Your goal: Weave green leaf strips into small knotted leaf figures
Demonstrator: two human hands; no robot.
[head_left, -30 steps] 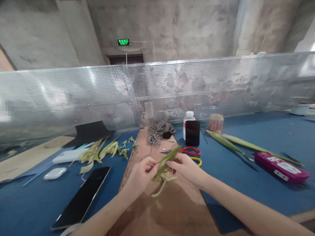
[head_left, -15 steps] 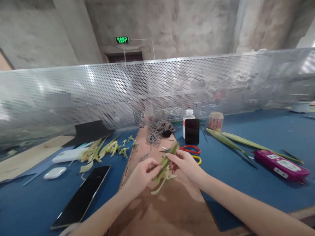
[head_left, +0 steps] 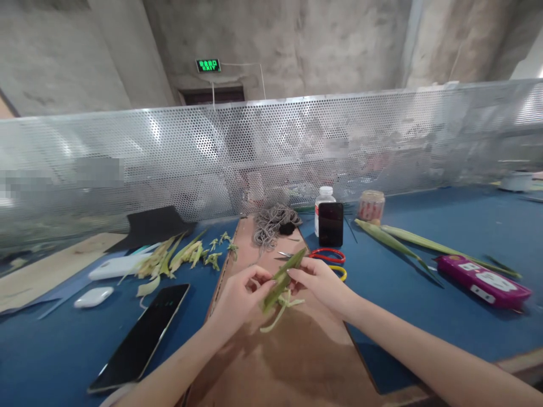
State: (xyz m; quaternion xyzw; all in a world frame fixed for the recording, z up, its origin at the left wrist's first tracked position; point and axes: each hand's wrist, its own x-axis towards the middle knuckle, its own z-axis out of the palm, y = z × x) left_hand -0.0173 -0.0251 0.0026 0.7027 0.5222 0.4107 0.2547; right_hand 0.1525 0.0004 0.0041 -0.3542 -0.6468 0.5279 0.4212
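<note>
A green leaf strip [head_left: 280,287] is held slantwise above the brown board [head_left: 271,367], pinched from both sides. My left hand [head_left: 244,297] has thumb and fingers closed on its left edge. From the right, my right hand [head_left: 320,282] grips the same strip, thumb on top and fingertips partly hidden beneath. Below the strip dangles a pale, knotted-looking piece of leaf [head_left: 283,308]; whether it is joined to the strip I cannot tell. Just beyond my right hand lie scissors with red and yellow handles [head_left: 333,254], their blades pointing left.
Left on the blue table are a large phone [head_left: 146,339], a white case [head_left: 94,297] and folded leaf pieces [head_left: 190,255]. Grey cord [head_left: 274,223] lies behind my hands. To the right are a bottle [head_left: 326,195], a small phone [head_left: 331,225], a jar [head_left: 371,207], long leaves [head_left: 396,246] and a purple pack [head_left: 483,281].
The leaf strip has turned slightly and shows more of its flat face. Both hands keep their pinch on it, with only small finger shifts.
</note>
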